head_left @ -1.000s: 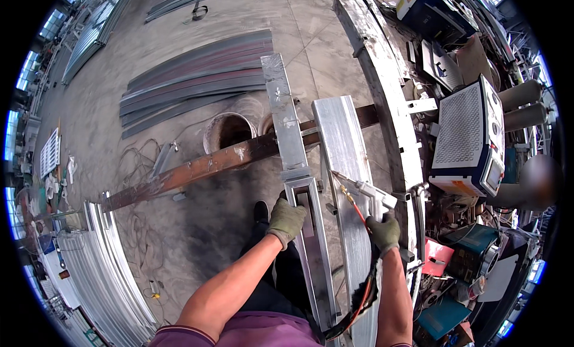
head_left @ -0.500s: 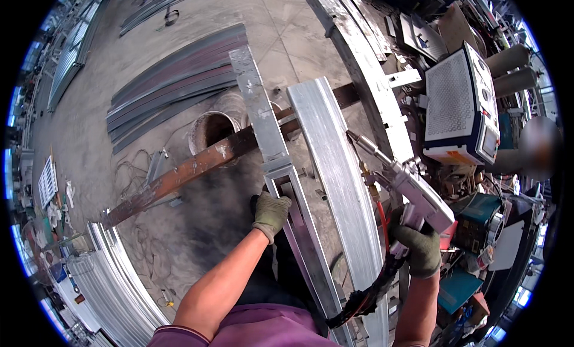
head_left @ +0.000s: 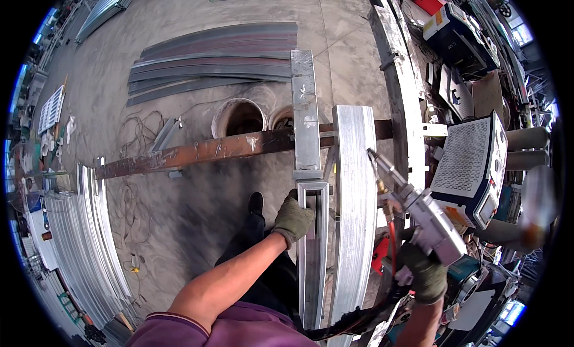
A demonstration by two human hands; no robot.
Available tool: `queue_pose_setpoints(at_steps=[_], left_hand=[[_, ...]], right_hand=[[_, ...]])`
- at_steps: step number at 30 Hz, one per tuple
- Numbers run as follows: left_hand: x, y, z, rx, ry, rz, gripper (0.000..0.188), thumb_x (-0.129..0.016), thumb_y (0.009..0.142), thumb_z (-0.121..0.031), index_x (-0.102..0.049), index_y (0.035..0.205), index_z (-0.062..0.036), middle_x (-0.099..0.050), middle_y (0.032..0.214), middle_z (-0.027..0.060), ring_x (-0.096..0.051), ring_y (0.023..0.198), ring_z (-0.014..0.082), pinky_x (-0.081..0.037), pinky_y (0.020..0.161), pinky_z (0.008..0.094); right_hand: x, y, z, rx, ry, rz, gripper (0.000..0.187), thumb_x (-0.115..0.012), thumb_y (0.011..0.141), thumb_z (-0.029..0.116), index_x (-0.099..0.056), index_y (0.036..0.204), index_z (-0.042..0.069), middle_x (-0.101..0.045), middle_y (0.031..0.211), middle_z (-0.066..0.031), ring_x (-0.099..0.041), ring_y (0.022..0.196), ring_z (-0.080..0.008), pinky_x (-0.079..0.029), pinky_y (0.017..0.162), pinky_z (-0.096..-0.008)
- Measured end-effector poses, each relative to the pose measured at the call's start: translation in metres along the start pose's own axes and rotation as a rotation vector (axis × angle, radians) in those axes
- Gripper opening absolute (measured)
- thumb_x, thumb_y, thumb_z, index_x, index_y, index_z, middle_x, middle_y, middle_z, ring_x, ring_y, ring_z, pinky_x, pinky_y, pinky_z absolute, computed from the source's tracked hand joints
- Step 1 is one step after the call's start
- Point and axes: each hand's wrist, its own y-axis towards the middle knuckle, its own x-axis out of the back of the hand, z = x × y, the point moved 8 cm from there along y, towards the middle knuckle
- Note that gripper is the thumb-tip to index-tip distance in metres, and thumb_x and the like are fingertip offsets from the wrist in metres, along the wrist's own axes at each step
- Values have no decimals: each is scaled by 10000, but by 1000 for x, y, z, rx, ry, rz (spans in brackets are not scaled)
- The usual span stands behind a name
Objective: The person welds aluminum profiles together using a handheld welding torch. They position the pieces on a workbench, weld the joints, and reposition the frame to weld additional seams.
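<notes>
So the left arm (head_left: 230,281) is bare, angled forward and a bit right, with the gloved left hand (head_left: 295,221) curled in a grip. Gloved right hand (head_left: 427,275) is off to the right, closed up, bare forearm (head_left: 422,324) right behind it.

The floor (head_left: 353,66) is grey concrete, and a big dark shadow (head_left: 197,227) lies on it. Thin cables (head_left: 127,197) curl over the floor. Long, flat grey metal strips (head_left: 215,63) lie in a pile farther away, and long shiny metal bars (head_left: 78,239) are stacked at the left. On the right is a big white and blue machine (head_left: 466,159), with two grey gas bottles (head_left: 529,138) near it. Bright windows (head_left: 13,121) shine at the edges.
</notes>
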Motion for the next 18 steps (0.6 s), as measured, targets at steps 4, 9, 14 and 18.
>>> queue_pose_setpoints(at_steps=[4,9,14,18], left_hand=[[0,-4,-5,30,-20,73,594,-660,927,-264,-574,1438,26,-698,1328,307,-671,1269,454,-527,1105,474],[-4,-1,1,8,29,23,529,-710,914,-240,-606,1386,-25,-740,1201,258,-715,1164,416,-558,1023,464],[-9,-1,5,-68,9,-56,508,-753,930,-294,-624,1350,-40,-753,1168,250,-730,1128,420,-575,988,475],[-7,-2,5,-88,52,-93,555,-765,938,-353,-611,1361,-29,-719,1263,270,-702,1187,439,-564,1020,484]], right_hand=[[-13,7,47,341,-442,106,295,-822,861,78,-735,1130,-8,-742,884,-68,-696,744,-140,-568,649,-320],[-80,3,7,251,-487,375,273,-840,862,165,-737,1084,43,-743,863,-50,-737,739,-166,-587,664,-336],[-108,1,-4,542,-746,444,236,-830,828,197,-699,976,68,-676,793,-89,-717,679,-314,-579,604,-416],[-115,3,3,606,-769,434,237,-832,819,196,-710,985,79,-667,807,-90,-702,642,-315,-568,577,-434]])
